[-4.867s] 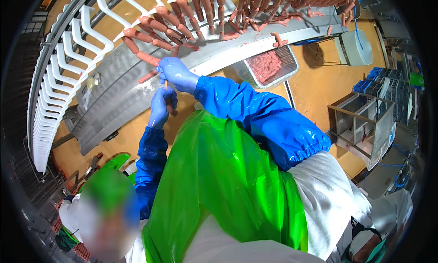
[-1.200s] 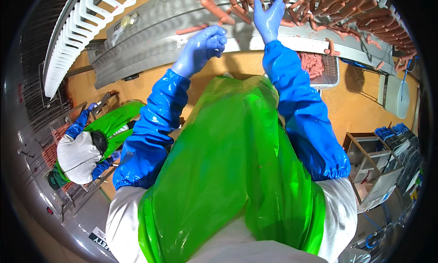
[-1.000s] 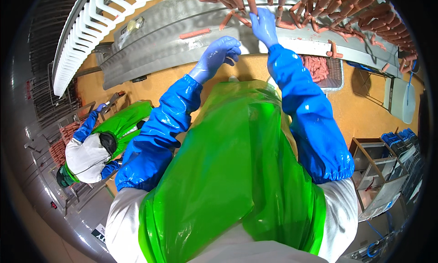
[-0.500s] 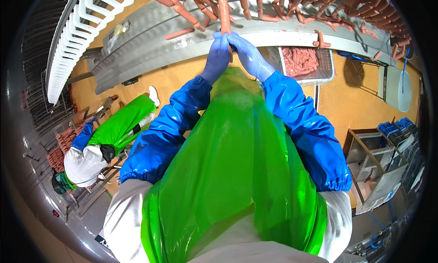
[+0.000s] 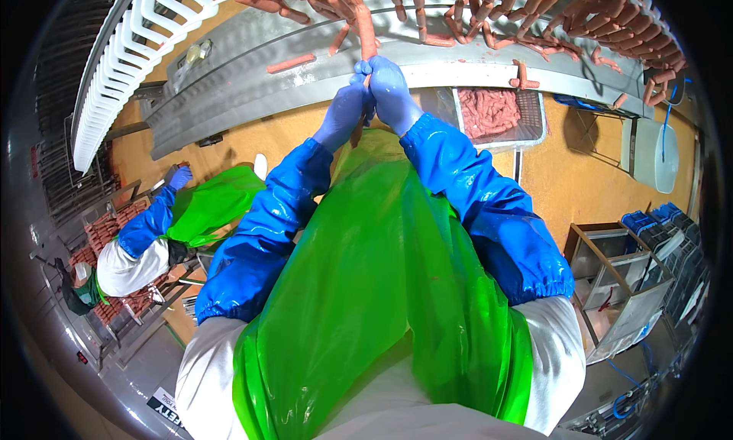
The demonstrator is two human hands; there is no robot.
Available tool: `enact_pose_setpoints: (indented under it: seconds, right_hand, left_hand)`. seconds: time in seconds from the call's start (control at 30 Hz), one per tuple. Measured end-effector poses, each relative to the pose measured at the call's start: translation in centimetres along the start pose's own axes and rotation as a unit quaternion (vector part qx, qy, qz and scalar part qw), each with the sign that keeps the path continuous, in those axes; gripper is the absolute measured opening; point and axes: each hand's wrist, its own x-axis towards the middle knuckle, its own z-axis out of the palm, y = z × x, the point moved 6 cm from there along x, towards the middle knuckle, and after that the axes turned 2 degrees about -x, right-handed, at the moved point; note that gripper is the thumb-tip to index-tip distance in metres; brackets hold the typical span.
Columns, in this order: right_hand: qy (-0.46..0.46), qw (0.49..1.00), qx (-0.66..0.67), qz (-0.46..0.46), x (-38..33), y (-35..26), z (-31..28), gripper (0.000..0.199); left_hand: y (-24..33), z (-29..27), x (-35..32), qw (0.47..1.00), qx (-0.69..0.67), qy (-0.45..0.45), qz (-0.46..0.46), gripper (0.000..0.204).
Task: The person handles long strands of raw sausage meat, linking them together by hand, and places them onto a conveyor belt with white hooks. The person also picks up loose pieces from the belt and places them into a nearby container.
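Note:
Both my hands, in blue gloves, meet at the near edge of a long metal trough. A hanging sausage link comes down from above into my right hand, whose fingers are wrapped round its lower part. My left hand is closed just below and to the left, on the same string of sausages. A short end of sausage sticks out beneath the left hand. Between the gloves the grip itself is partly hidden. Linked sausages hang in loops over the trough.
White hooks run along a rail at the left. A lined grey crate of pink sausage stands right of my hands. One loose sausage lies in the trough. A co-worker in a green apron bends at a rack on the left.
My right hand has closed round the sausage, and my left hand has dropped slightly below it. Both were pressed together at the link before. The co-worker's arm has reached out.

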Motion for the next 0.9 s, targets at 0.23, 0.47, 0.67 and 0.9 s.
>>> enact_pose_setpoints:
  seconds: [0.23, 0.47, 0.67, 0.9]
  right_hand:
    - [0.067, 0.991, 0.106, 0.050, 1.2, -1.7, -2.4, 0.018]
    - [-0.022, 0.881, -0.468, -0.063, 0.3, -12.3, -7.6, 0.035]
    - [-0.122, 0.659, -0.719, -0.184, -5.8, -18.8, 0.6, 0.043]
    - [-0.150, 0.593, -0.663, -0.431, -7.0, -23.9, 10.7, 0.027]
  left_hand:
    - [0.0, -1.9, -3.5, 0.978, 0.052, -0.089, -0.184, 0.028]
    - [1.9, 6.7, -1.2, 0.974, 0.052, -0.167, 0.143, 0.025]
    - [17.5, 6.6, -6.2, 0.858, 0.312, -0.117, 0.392, 0.026]
    - [25.2, -3.4, -7.4, 0.511, 0.755, 0.128, 0.391, 0.011]
